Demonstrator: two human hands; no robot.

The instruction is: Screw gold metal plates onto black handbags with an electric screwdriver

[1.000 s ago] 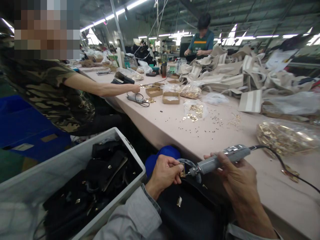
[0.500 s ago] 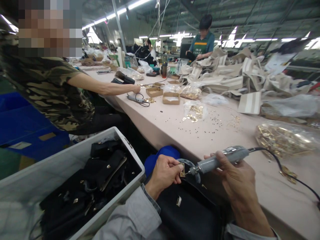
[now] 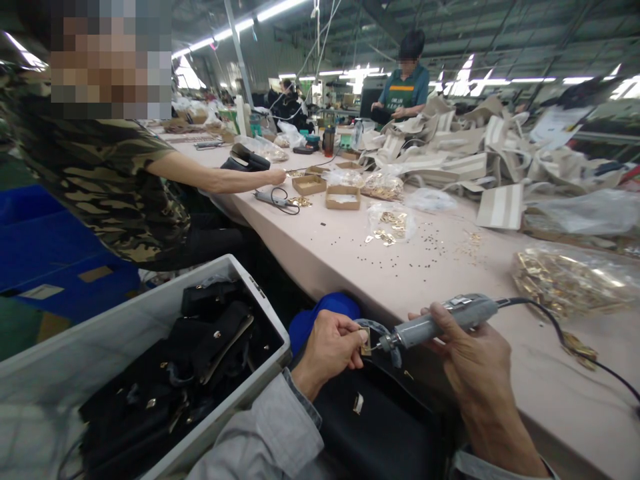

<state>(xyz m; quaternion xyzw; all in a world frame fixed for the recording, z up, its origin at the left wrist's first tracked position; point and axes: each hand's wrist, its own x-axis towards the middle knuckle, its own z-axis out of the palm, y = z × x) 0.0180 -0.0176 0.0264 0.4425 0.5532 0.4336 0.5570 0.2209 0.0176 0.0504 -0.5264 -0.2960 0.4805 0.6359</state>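
A long table (image 3: 295,233) with a smooth, pale pinkish top runs from my near right towards the far left. Small black bits are scattered over its middle, by a clear bag of gold parts (image 3: 393,227), with two open cardboard boxes (image 3: 343,198) farther back. Beige straps (image 3: 460,150) lie heaped on the far right, and a bigger bag of gold pieces (image 3: 570,277) sits nearer on the right. The room is a wide workshop under bright tube lights. A co-worker in a camouflage shirt (image 3: 120,187) reaches over the table on the left; another in a green apron (image 3: 400,97) is at the far side.

My right hand (image 3: 475,360) is clamped around a grey electric screwdriver (image 3: 445,321), just off the near table edge. It points left and slightly down, its long axis lying crosswise, with the cord leaving at the right end. My left hand (image 3: 327,343) pinches a small gold fitting (image 3: 366,341), its long axis roughly upright, right at the driver's tip; I cannot tell whether they touch. Below both hands lies a black bag (image 3: 380,420) with a gold piece on it. A grey crate (image 3: 274,327) of black bags stands to my left.
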